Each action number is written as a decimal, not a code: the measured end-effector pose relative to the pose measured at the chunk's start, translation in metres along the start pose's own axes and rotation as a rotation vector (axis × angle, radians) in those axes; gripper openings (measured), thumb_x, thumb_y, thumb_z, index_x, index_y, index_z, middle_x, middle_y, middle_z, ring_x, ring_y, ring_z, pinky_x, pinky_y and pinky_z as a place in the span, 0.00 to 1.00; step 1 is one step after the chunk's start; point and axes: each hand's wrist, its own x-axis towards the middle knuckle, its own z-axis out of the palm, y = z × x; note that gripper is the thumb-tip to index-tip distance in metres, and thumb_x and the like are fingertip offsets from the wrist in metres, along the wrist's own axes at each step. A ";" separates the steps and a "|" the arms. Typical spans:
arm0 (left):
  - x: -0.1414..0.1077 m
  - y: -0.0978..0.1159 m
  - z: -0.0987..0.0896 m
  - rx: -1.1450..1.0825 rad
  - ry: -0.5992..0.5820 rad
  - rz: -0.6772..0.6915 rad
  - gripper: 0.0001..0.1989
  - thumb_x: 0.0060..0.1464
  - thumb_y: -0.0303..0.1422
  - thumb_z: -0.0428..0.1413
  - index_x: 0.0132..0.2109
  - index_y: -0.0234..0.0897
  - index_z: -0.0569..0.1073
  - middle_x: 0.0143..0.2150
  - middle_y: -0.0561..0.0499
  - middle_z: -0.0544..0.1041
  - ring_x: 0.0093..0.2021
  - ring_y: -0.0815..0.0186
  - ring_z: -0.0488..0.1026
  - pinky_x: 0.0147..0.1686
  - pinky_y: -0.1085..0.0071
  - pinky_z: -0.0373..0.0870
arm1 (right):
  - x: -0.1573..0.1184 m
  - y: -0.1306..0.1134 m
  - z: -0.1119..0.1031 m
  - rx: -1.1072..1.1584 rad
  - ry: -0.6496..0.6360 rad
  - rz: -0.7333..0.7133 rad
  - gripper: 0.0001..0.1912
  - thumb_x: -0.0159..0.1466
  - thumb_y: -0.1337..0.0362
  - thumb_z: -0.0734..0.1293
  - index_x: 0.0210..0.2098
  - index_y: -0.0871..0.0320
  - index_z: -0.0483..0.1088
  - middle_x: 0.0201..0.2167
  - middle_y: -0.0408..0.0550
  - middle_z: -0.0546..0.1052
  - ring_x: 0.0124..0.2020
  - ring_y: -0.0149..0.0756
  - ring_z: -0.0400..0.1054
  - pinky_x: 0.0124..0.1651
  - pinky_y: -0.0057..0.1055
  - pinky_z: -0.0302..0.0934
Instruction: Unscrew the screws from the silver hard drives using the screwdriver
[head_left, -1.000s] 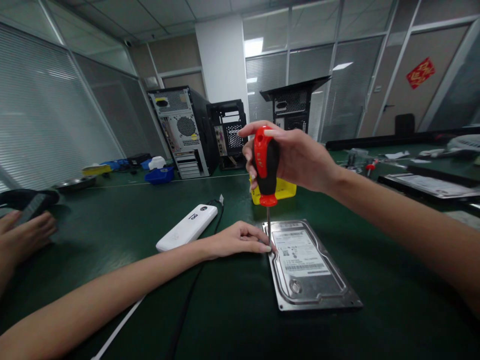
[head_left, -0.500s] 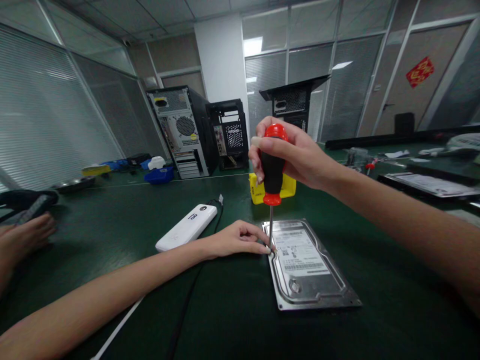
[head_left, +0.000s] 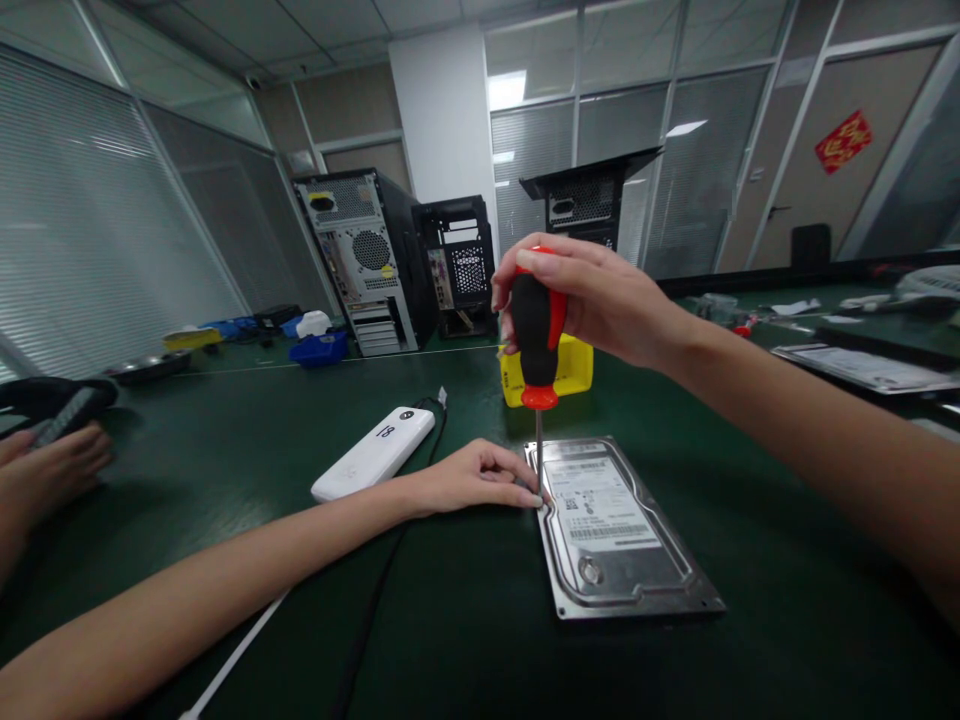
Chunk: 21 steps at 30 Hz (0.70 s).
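A silver hard drive with a white label lies flat on the green table, its length running away from me. My right hand grips the black and red handle of a screwdriver, held upright with its shaft pointing down at the drive's left edge. There, the thumb and index finger of my left hand pinch around the shaft's lower end, against the drive. The very tip, and any screw beneath it, is hidden by the fingertips.
A white power bank and a dark cable lie left of the drive. Behind it stands a yellow bin. Computer cases line the back. Another person's hand holds a dark object at far left. Another drive lies right.
My right hand has shifted slightly left and its fingers have turned the screwdriver handle, so a red stripe now shows on its right side. My left hand and the hard drive stay put.
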 end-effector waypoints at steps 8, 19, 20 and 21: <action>0.000 0.002 -0.001 -0.017 0.004 -0.016 0.09 0.49 0.32 0.62 0.38 0.32 0.77 0.36 0.52 0.76 0.35 0.71 0.70 0.34 0.77 0.63 | 0.000 0.000 0.000 -0.067 0.040 -0.030 0.10 0.63 0.60 0.64 0.37 0.62 0.67 0.33 0.47 0.75 0.33 0.33 0.74 0.39 0.32 0.71; -0.001 0.004 -0.002 -0.099 0.024 -0.034 0.09 0.52 0.32 0.59 0.42 0.35 0.77 0.37 0.52 0.76 0.35 0.72 0.70 0.36 0.78 0.64 | -0.004 -0.009 0.008 -0.389 0.310 -0.102 0.15 0.52 0.56 0.73 0.28 0.58 0.67 0.24 0.43 0.71 0.27 0.32 0.69 0.31 0.30 0.68; -0.001 0.003 -0.001 -0.105 0.019 -0.029 0.09 0.53 0.31 0.59 0.42 0.36 0.77 0.37 0.53 0.76 0.36 0.72 0.70 0.36 0.78 0.64 | -0.004 -0.010 0.008 -0.426 0.327 -0.106 0.15 0.51 0.55 0.73 0.27 0.58 0.67 0.24 0.42 0.70 0.27 0.31 0.68 0.31 0.29 0.67; -0.001 0.003 -0.001 -0.108 0.017 -0.024 0.08 0.53 0.31 0.59 0.41 0.36 0.77 0.37 0.53 0.76 0.36 0.73 0.70 0.37 0.78 0.64 | -0.004 -0.010 0.009 -0.470 0.342 -0.110 0.16 0.51 0.54 0.73 0.27 0.58 0.66 0.23 0.42 0.69 0.27 0.31 0.67 0.31 0.29 0.67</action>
